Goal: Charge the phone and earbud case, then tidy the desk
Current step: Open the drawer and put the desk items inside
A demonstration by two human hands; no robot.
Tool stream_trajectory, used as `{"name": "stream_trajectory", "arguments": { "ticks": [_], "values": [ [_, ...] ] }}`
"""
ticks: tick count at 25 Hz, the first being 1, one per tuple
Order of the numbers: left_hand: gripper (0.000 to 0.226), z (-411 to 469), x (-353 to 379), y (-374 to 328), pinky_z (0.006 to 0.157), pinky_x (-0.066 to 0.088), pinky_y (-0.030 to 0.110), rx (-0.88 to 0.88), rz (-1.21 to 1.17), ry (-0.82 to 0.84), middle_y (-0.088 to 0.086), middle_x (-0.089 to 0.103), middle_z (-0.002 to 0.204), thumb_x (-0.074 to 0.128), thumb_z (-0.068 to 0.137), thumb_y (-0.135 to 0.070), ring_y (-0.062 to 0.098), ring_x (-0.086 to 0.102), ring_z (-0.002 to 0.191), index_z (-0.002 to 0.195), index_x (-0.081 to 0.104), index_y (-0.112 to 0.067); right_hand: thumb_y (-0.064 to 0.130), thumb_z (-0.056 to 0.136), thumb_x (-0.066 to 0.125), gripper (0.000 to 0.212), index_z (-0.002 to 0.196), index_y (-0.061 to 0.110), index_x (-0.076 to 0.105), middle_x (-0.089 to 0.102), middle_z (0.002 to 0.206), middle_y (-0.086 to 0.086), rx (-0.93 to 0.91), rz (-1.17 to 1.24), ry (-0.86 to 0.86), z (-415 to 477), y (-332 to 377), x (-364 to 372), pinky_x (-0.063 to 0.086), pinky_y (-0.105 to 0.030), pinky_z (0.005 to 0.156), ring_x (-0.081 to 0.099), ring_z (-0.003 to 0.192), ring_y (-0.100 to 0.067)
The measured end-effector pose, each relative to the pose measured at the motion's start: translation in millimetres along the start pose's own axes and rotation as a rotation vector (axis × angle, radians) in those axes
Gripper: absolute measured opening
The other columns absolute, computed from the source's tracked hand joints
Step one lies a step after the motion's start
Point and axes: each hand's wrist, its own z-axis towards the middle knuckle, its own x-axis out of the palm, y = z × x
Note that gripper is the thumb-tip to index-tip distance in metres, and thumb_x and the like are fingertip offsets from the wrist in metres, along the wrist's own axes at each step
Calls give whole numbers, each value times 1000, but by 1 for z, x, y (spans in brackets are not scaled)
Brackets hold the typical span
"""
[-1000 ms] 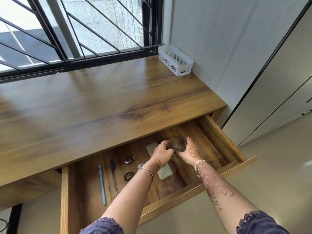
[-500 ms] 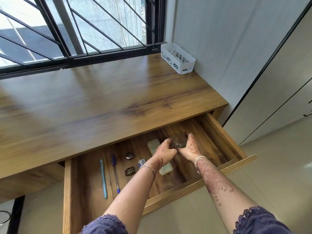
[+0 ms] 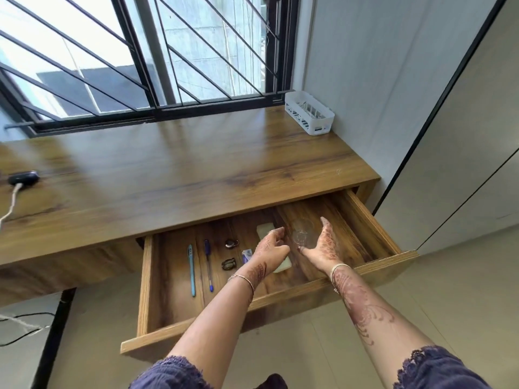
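Observation:
The wooden desk's drawer (image 3: 280,306) is pulled out. A clear drinking glass (image 3: 302,233) stands on the drawer floor between my two hands. My left hand (image 3: 271,247) hovers just left of it with fingers apart, and my right hand (image 3: 323,245) is open just right of it; neither grips it. A pale flat phone-like slab (image 3: 265,229) lies partly under my left hand. A black earbud case (image 3: 24,178) with a white cable (image 3: 9,204) plugged in lies on the desktop at far left.
In the drawer lie a teal pen (image 3: 191,266), a blue pen (image 3: 208,265), two dark hair clips (image 3: 229,263), and a small packet (image 3: 246,254). A white plastic basket (image 3: 309,116) stands in the back right desk corner. Cables trail on the floor at left.
Both hands lowered the glass into the drawer and let go of it; they now rest apart beside it. The view has widened to the left, showing the earbud case.

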Motion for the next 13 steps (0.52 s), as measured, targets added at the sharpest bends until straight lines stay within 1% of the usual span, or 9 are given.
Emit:
{"name": "stream_trajectory", "arguments": {
  "ticks": [2,4,5,6,7,8,11,12,13],
  "values": [
    [60,-17,1,8,103,46,36,4,-66,-72,-1,48,141,46,82,-1,16,49,128,140,42,-13,23,73,79,98,148,16,17,23,156,-6,-27,-32,12,-16,-1,-1,22,-34,118,26,143,-24],
    [53,-40,5,15,98,50,33,4,-156,-188,-1,53,135,49,83,-3,15,55,119,134,48,-15,22,74,78,90,146,15,23,30,152,-5,-88,-40,32,-34,-1,-3,24,-34,117,30,141,-23],
    [48,-55,7,19,95,51,28,16,-190,-261,-4,58,127,51,83,-4,11,58,111,130,51,-16,21,76,77,84,144,16,28,33,150,-5,-129,-41,41,-46,-1,-5,25,-33,116,32,139,-23],
    [44,-71,10,21,87,52,19,36,-217,-342,-8,59,117,53,85,-4,6,57,104,126,53,-17,20,77,75,78,142,16,31,37,147,-4,-167,-51,43,-58,-2,-7,27,-31,115,34,138,-22],
    [40,-88,14,25,79,50,12,50,-232,-422,-11,58,110,53,86,-4,2,55,99,123,55,-19,18,79,73,72,140,18,35,40,145,-3,-208,-64,41,-72,-5,-9,29,-31,113,36,136,-22],
    [37,-102,18,30,75,47,9,64,-240,-491,-12,58,108,54,88,-5,1,54,99,121,57,-20,17,80,72,67,138,20,38,42,142,-3,-252,-73,29,-84,-8,-10,32,-31,111,39,134,-22],
    [30,-130,30,46,89,51,22,80,-346,-592,-6,67,112,57,87,-9,7,63,101,114,63,-20,13,81,69,54,130,23,47,49,133,-2,-384,-63,-14,-112,-20,-13,38,-30,107,47,126,-21],
    [26,-137,34,48,91,53,27,65,-391,-601,-3,69,110,57,87,-9,9,65,99,109,65,-20,13,81,68,50,127,22,50,51,129,-2,-405,-44,-35,-118,-22,-13,40,-30,105,49,122,-20],
    [22,-144,37,49,88,54,29,31,-443,-606,-1,71,106,56,88,-9,11,66,94,104,67,-19,14,82,68,44,122,22,53,53,125,-1,-394,-14,-59,-124,-25,-12,42,-30,102,51,118,-20]
  ]
}}
